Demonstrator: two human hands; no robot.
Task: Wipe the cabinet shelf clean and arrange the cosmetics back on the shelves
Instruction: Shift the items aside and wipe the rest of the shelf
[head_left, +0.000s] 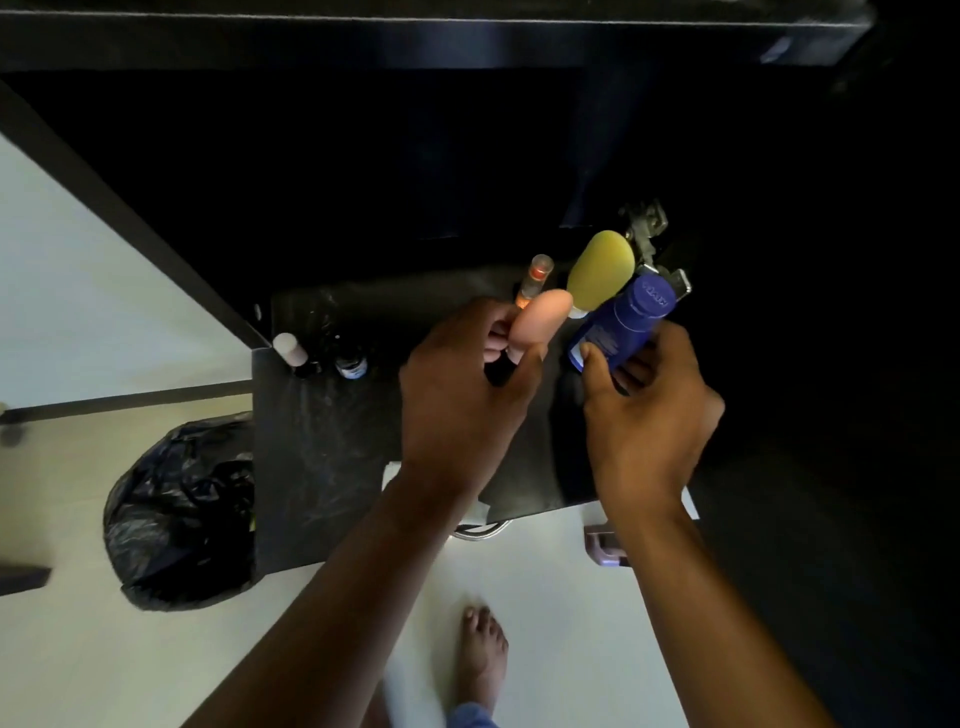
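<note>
While left hand fingers grip peach bottle, right hand fingers grip blue bottle.

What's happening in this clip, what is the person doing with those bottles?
A person stands at a dark cabinet shelf. The left hand grips a peach-capped container; the right hand holds a blue bottle. A yellow-topped bottle and an orange-capped tube stand just behind, small bottles at the shelf's left edge.
</note>
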